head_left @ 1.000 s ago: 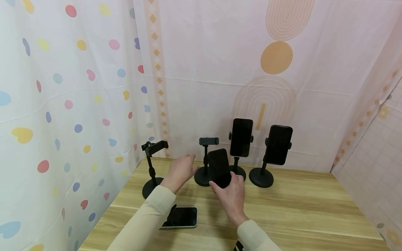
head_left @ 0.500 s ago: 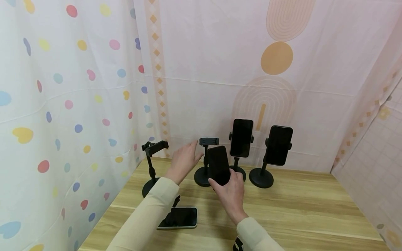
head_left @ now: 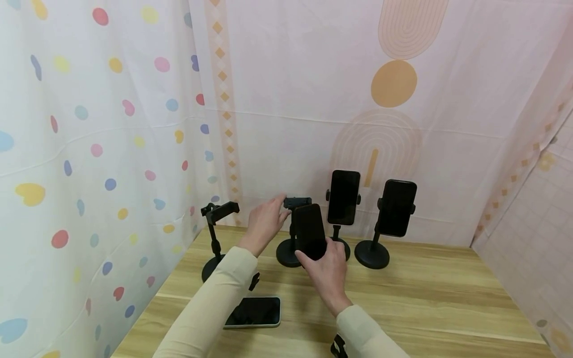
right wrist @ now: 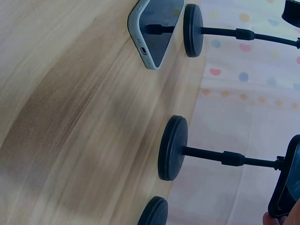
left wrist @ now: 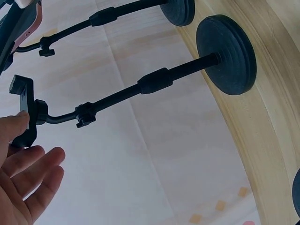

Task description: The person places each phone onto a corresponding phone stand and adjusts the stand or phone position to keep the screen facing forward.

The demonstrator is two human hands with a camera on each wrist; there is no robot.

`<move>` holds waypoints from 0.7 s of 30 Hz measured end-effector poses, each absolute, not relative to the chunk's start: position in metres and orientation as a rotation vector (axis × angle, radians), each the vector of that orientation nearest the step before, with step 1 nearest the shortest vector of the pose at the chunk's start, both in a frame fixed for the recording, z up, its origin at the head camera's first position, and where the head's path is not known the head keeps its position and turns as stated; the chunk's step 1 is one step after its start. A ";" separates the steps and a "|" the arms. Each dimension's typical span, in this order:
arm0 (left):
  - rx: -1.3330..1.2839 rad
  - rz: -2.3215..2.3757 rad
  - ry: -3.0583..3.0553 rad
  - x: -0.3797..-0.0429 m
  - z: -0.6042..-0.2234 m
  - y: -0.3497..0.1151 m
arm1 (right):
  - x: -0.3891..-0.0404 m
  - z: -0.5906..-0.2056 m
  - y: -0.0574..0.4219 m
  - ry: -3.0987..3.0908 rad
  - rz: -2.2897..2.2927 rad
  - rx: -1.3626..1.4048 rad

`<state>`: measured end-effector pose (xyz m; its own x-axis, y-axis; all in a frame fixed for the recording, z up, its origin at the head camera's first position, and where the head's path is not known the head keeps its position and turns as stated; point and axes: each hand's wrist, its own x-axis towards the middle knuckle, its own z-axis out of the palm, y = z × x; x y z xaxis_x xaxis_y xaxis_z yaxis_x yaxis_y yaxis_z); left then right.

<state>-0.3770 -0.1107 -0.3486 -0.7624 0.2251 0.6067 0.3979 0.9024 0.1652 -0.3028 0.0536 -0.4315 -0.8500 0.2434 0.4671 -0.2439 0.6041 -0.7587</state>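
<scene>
My left hand [head_left: 265, 223] pinches the end of the clamp [head_left: 297, 202] on a black phone stand [head_left: 288, 253]. In the left wrist view the thumb lies on the clamp [left wrist: 29, 110] with a fingertip behind it, while the other fingers are spread below. My right hand [head_left: 329, 273] grips a black smartphone [head_left: 310, 231] by its lower end, thumb on one side and fingers on the other. That phone is upright, slightly tilted, in front of the stand's pole and just below the clamp. Only fingertips of the right hand [right wrist: 291, 216] show in the right wrist view.
Another smartphone [head_left: 257, 312] lies face up on the wooden table [head_left: 429, 308], partly behind the left sleeve. A phone stand without a phone [head_left: 216, 246] is at the left. Two stands to the right hold phones, one [head_left: 343, 197] nearer, one [head_left: 397, 208] farther right.
My left hand has moved up and right from beside the stand and taken hold of its clamp. The phone in my right hand has risen slightly toward the clamp.
</scene>
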 end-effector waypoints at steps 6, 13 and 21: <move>-0.455 -0.358 -2.429 -0.378 -0.348 -0.109 | -0.304 -0.428 0.053 -2.310 1.210 -0.007; -0.481 -0.345 -2.405 -0.375 -0.347 -0.109 | -0.306 -0.422 0.054 -2.298 1.239 -0.008; -0.493 -0.313 -2.394 -0.371 -0.348 -0.109 | -0.306 -0.413 0.054 -2.299 1.245 0.000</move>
<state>-0.3713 -0.1090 -0.3475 -0.7078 0.2658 0.6545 0.4253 0.9001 0.0945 -0.3062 0.0543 -0.4133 -0.8640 0.2398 0.4427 -0.2398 0.5772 -0.7806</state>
